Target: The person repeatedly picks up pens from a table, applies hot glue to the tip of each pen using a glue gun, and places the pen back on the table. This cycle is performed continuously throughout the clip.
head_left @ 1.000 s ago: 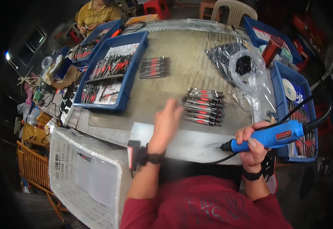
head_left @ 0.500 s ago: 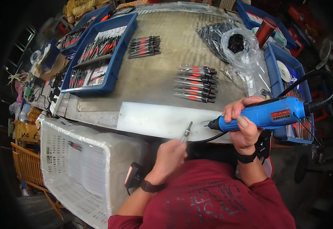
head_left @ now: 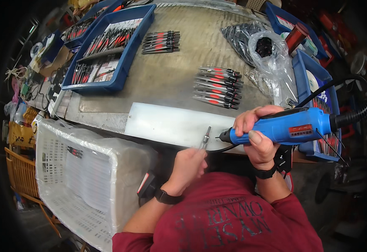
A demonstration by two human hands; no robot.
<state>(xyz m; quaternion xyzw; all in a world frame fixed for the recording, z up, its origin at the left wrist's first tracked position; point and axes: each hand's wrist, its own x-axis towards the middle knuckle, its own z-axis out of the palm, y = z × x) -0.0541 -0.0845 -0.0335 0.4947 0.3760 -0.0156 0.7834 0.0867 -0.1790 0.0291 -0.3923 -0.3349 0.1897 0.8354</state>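
My left hand (head_left: 188,166) is closed around a slim grey pen-like piece (head_left: 205,137), its narrow end pointing up over the near edge of a white board (head_left: 162,124). In my right hand (head_left: 257,136) is a blue electric screwdriver (head_left: 286,127), lying nearly level with its bit toward the left. A small gap separates the bit from the piece. Beyond the board lies a row of several dark pen-like pieces with red middles (head_left: 218,87). A second group of the same kind (head_left: 161,42) lies farther off to the left.
Blue trays of such pieces stand at the left (head_left: 122,77) and right (head_left: 307,67). A clear plastic bag with black parts (head_left: 261,48) lies at the far right of the table. A plastic-lined white crate (head_left: 114,180) is at my left. A black cord loops from the screwdriver.
The screwdriver's bit has come closer to the piece in my left hand. Both hands keep their hold, and the whole view has shifted slightly.
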